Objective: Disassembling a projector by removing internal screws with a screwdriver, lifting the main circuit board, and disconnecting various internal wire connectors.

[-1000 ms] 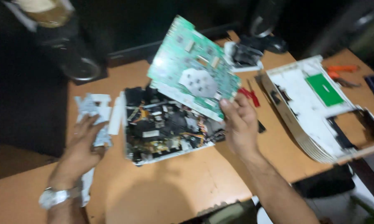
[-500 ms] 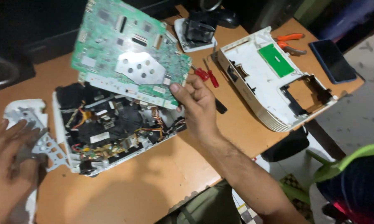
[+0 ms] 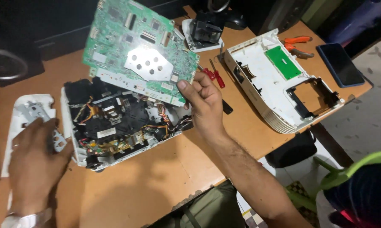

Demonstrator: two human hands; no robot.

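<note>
- My right hand [image 3: 203,101] has its fingers pinched on the green circuit board's [image 3: 137,50] near corner, tilted above the opened projector chassis [image 3: 118,126].
- My left hand [image 3: 36,162] lies flat, fingers spread, on the white bracket [image 3: 27,112].
- A one-corner grip could slip; the board might drop onto the wiring.

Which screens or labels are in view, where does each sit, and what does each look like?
Phone: far right on the table, dark blank rectangular screen.
Label: small white rectangle inside the opened device.
Sticker: small white rectangle on the green circuit board held by the right hand.

Matt green circuit board [image 3: 131,46], bare-metal plate [image 3: 149,64]
</note>
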